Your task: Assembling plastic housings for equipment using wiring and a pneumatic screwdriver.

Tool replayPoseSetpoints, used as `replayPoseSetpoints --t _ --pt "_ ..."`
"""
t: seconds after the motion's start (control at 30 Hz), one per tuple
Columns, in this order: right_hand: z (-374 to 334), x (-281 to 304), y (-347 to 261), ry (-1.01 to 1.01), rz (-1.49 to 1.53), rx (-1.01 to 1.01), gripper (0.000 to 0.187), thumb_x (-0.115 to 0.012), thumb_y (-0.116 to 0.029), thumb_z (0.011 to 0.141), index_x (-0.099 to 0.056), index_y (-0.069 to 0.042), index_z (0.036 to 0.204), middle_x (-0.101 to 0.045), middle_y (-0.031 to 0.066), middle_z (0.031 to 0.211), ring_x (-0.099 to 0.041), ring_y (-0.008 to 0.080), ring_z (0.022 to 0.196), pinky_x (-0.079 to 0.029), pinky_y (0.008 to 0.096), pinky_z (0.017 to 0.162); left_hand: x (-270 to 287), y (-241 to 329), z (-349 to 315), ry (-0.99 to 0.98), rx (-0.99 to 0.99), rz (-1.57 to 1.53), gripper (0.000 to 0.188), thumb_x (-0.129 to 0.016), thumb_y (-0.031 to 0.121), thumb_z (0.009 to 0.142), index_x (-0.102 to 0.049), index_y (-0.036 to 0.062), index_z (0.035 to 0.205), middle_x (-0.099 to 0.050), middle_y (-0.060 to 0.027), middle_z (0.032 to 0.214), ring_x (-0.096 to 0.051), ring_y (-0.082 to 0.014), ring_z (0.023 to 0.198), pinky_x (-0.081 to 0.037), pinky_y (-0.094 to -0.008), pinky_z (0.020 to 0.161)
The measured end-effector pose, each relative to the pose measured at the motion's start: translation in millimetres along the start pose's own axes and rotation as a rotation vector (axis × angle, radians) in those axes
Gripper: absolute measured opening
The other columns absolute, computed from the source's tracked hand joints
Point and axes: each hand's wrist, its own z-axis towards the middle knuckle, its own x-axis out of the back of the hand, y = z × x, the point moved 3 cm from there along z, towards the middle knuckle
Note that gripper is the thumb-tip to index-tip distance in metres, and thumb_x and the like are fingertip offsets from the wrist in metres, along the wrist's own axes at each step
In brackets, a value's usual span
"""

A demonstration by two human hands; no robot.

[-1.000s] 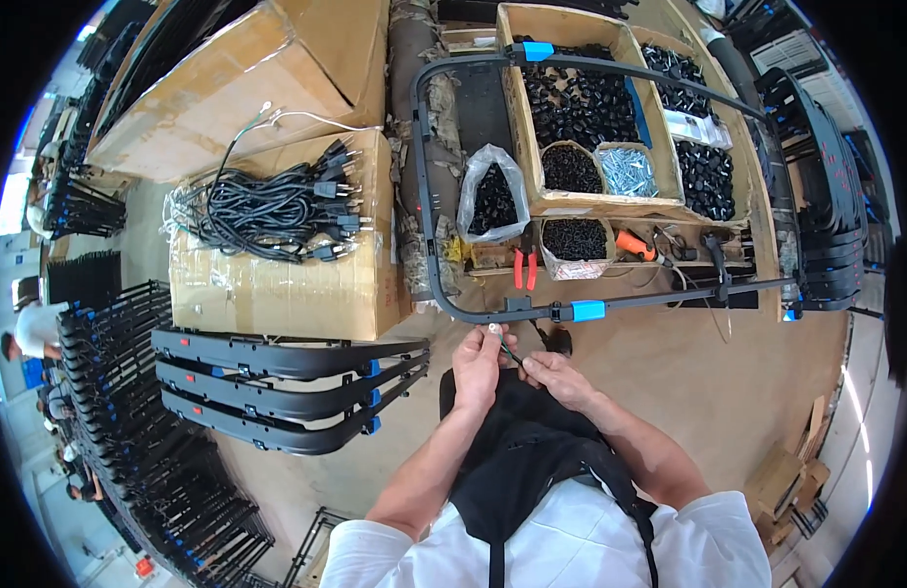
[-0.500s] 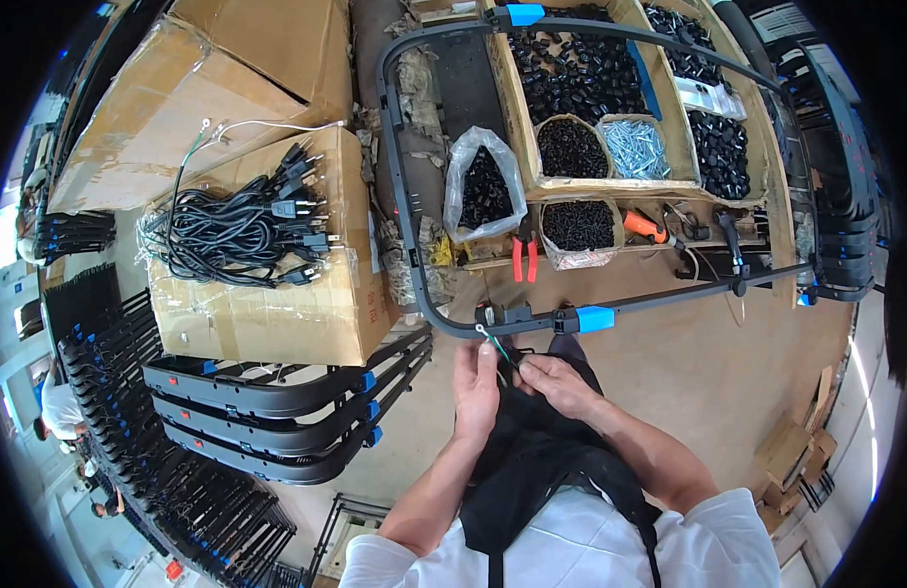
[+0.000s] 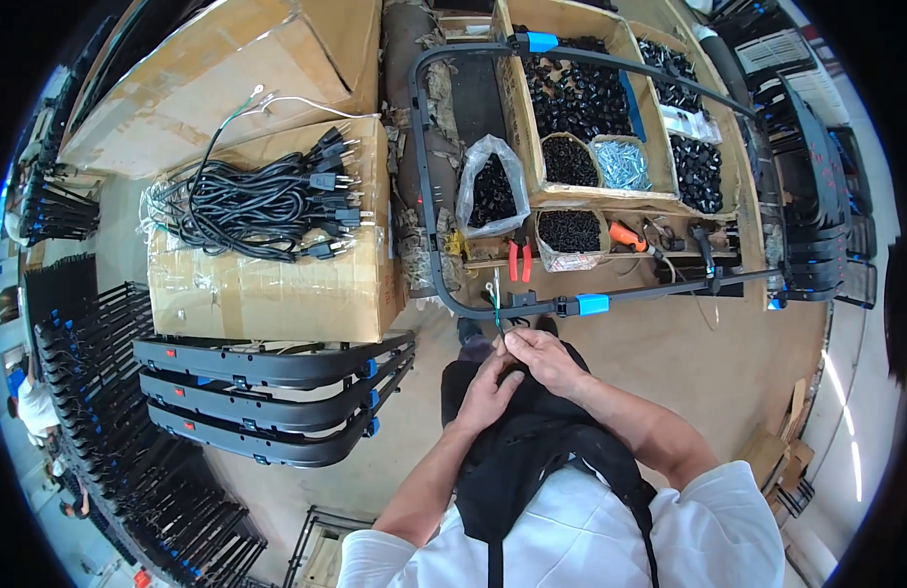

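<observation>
My left hand (image 3: 488, 392) and my right hand (image 3: 543, 355) are close together in front of my body, both pinching a thin wire (image 3: 496, 304) with green and white strands that sticks upward. The wire tip reaches the near bar of a black tubular frame (image 3: 532, 304) with blue sleeves (image 3: 591, 304). The frame lies over a workbench with wooden trays (image 3: 561, 201) of black small parts.
A bundle of black power cords (image 3: 257, 201) lies on a cardboard box (image 3: 277, 289) at left. Stacked black frames (image 3: 267, 397) lean below it. Red pliers (image 3: 519, 260), an orange-handled tool (image 3: 627, 235) and a bag of black parts (image 3: 490, 186) sit on the bench.
The camera has tilted so the bench and boxes appear closer. My hands stay together on the wire, now slightly lower relative to the frame's near bar.
</observation>
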Motion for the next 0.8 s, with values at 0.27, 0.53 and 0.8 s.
replayPoseSetpoints --t 0.27,0.53,0.8 --pt "-13 -3 -132 0.243 -1.021 0.372 0.039 -0.065 -0.039 0.100 -0.077 -0.002 0.103 -0.074 0.0213 0.098 -0.069 0.0422 0.097 -0.054 0.0495 0.087 8 -14 -12 -0.003 0.035 -0.147 0.022 -0.058 0.022 0.110 -0.066 0.0021 0.113 -0.066 -0.0092 0.093 -0.065 -0.0206 0.090 -0.053 -0.0343 0.084" --pt "91 24 -125 -0.237 -0.683 -0.059 0.035 -0.077 -0.040 0.095 -0.082 -0.005 0.095 -0.073 0.0040 0.085 -0.062 0.0129 0.077 -0.050 0.0337 0.070 19 -11 -18 0.151 0.197 -0.149 0.028 -0.050 0.028 0.114 -0.066 0.0066 0.123 -0.063 0.0003 0.088 -0.061 -0.0113 0.085 -0.051 -0.0288 0.083" --pt "133 92 -93 0.360 0.287 0.177 0.025 -0.067 -0.031 0.105 -0.071 -0.006 0.100 -0.063 -0.0005 0.080 -0.057 0.0076 0.064 -0.045 0.0255 0.055 16 12 -19 0.136 0.200 -0.069 0.026 -0.049 0.022 0.113 -0.064 0.0065 0.129 -0.063 -0.0010 0.085 -0.061 -0.0119 0.080 -0.052 -0.0286 0.079"
